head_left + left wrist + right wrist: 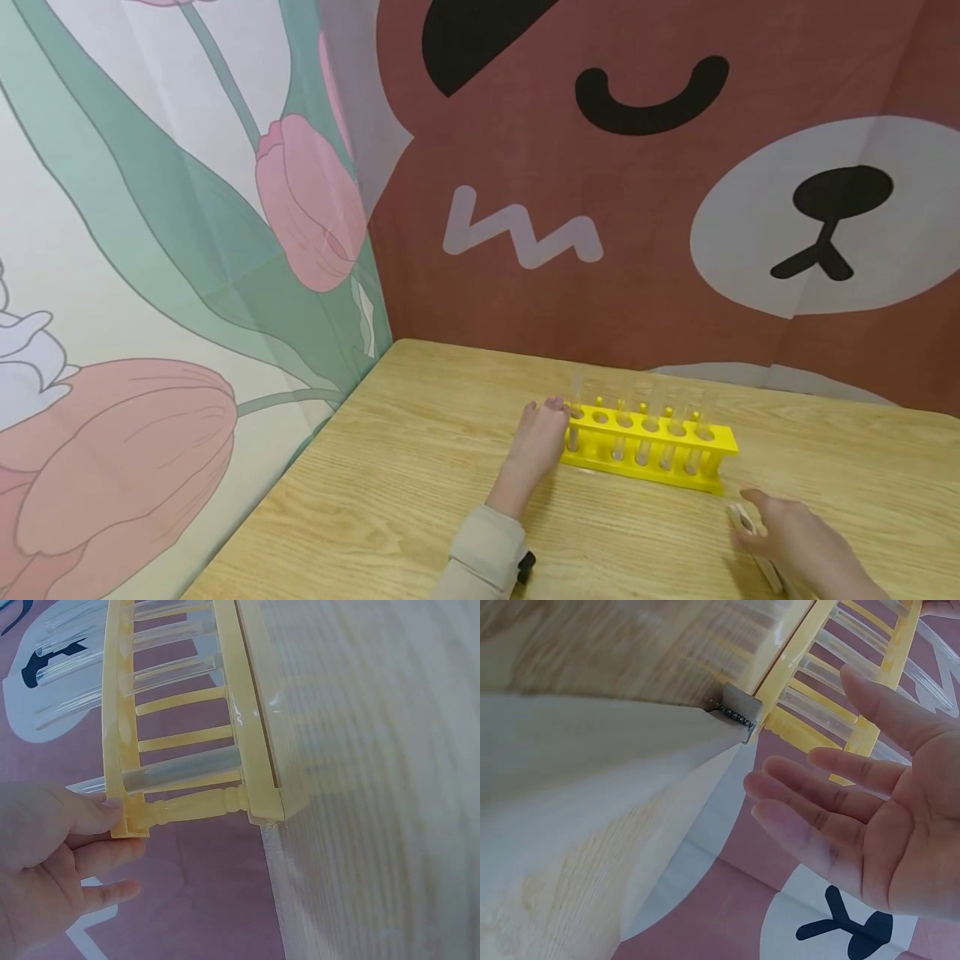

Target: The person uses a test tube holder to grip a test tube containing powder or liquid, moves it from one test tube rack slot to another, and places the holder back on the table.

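A yellow test tube rack (637,430) stands on the table with several clear test tubes (180,769) upright in it; the second hole from the left holds no tube. My left hand (538,437) is at the rack's left end. In the left wrist view its thumb and forefinger pinch the corner of the top plate (112,750), other fingers spread below. To the right of the rack, my right hand (806,537) hovers with loosely extended fingers beside a pale wooden test tube clamp (767,572). The clamp's metal spring (735,715) shows in the right wrist view; the palm holds nothing.
The wood-grain table (420,467) meets a hanging cloth with a brown bear print (525,317) behind the rack. A cloth with tulips (300,208) hangs along the left edge. A small black piece (527,567) shows by the left sleeve.
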Available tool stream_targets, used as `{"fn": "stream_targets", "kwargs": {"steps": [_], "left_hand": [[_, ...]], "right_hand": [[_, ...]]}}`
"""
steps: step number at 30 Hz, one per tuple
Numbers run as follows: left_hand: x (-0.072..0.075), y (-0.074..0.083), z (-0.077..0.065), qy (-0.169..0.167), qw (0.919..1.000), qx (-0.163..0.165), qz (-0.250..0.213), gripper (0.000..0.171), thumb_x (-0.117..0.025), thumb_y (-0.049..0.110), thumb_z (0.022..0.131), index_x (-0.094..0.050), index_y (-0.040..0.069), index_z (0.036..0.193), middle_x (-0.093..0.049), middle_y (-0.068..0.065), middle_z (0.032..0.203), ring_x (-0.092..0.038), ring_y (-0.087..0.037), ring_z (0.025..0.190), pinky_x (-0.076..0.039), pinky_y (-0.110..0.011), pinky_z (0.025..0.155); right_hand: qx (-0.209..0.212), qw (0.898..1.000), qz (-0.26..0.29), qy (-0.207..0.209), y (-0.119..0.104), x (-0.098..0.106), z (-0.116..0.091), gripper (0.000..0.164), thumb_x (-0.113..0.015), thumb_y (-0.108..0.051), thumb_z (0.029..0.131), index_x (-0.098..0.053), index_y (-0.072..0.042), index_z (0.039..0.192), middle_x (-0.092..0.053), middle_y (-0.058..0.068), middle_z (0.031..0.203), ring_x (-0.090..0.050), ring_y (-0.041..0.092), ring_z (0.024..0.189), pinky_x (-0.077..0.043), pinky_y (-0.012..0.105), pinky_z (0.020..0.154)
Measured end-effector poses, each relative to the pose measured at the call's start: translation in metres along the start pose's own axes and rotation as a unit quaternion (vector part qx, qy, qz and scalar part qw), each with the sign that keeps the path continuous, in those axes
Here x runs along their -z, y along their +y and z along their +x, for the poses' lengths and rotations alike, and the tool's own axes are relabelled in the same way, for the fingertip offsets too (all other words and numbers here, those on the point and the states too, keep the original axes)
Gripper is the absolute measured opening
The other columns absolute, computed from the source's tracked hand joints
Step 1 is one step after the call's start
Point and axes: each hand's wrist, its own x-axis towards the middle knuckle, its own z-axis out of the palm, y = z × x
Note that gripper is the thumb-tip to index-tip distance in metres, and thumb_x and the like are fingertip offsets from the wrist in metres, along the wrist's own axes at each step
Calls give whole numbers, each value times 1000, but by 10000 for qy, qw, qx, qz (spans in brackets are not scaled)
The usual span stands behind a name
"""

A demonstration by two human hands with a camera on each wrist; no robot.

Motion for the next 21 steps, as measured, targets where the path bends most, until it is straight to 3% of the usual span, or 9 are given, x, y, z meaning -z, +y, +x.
{"fn": "stream_targets", "kwargs": {"steps": [10, 21], "left_hand": [[1, 1, -1, -46, 10000, 14, -70, 26, -63, 5, 81, -66, 9, 107, -61, -3, 112, -54, -15, 107, -43, -39, 88], [0, 1, 0, -63, 10000, 13, 6, 26, -63, 6, 82, -65, 9, 107, -61, -4, 111, -57, -14, 101, -44, -36, 86]], "right_hand": [[-19, 9999, 67, -99, 3, -4, -1, 79, -70, -46, 67, -47, 11, 116, -54, 32, 104, -52, 46, 92, -44, 54, 65], [-26, 9998, 126, -160, 4, -4, -3, 79, -71, -43, 68, -45, 13, 117, -53, 32, 104, -52, 46, 92, -44, 54, 65]]}}
